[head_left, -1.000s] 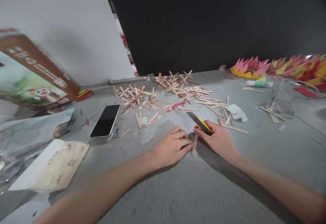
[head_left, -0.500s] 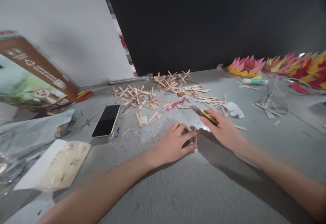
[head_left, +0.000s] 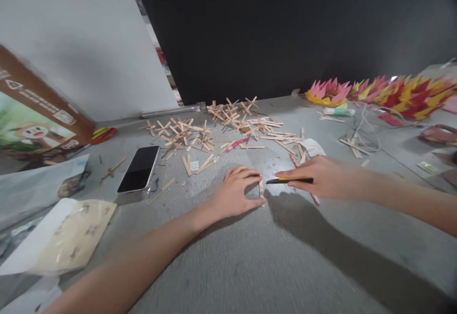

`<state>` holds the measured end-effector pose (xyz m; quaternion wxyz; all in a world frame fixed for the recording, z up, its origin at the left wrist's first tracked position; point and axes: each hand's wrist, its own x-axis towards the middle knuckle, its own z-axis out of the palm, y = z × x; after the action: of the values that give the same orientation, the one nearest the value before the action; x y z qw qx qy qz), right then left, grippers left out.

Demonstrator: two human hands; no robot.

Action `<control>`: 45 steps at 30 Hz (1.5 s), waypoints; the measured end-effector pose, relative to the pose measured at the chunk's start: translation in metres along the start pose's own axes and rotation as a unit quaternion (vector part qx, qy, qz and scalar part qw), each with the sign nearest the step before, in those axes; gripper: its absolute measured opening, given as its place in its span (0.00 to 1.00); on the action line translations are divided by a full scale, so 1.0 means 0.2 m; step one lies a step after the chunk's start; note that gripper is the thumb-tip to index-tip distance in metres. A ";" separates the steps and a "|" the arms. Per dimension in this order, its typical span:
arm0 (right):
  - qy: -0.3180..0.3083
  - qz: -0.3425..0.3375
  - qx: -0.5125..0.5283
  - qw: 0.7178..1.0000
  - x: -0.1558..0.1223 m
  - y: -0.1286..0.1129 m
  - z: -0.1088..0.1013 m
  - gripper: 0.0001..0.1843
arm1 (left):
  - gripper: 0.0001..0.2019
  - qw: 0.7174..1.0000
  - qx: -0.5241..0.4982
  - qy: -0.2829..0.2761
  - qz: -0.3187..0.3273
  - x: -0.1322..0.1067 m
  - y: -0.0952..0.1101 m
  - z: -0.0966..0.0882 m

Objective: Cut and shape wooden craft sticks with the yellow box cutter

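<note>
My left hand [head_left: 235,191] pinching a short pale wooden stick [head_left: 261,189] at frame centre, my right hand [head_left: 321,177] gripping a slim black-and-yellow utility knife [head_left: 290,180], blade end pointing at the stick

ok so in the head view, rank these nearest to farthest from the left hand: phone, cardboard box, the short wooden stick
1. short wooden stick, pinched at the left hand's fingertips, on its right side
2. phone, lying flat, off to its left
3. cardboard box, at the far left edge, well beyond the phone
</note>
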<state>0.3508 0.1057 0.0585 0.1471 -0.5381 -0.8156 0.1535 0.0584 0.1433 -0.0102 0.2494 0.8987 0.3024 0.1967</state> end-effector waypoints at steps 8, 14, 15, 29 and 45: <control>-0.084 -0.073 -0.019 0.994 0.05 -0.03 0.05 0.18 | 0.24 1.000 0.020 0.006 0.005 -0.01 0.02 0.00; -0.099 -0.090 -0.064 0.989 0.06 -0.02 0.08 0.19 | 0.25 1.000 0.027 0.007 0.007 -0.01 0.02 0.00; -0.104 -0.090 -0.060 0.989 0.07 -0.02 0.08 0.19 | 0.25 1.000 0.027 0.006 0.008 -0.01 0.01 0.00; -0.146 -0.071 -0.046 0.986 0.07 -0.07 0.04 0.20 | 0.25 0.999 0.033 -0.006 0.002 -0.01 0.02 -0.01; -0.222 -0.184 -0.234 0.929 0.24 -0.21 -0.06 0.16 | 0.30 0.999 0.042 -0.014 -0.004 0.00 0.00 0.00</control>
<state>0.3034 0.1347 0.0904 -0.1421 -0.3500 -0.9249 0.0437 0.0584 0.1429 -0.0108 0.2167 0.9099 0.3100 0.1703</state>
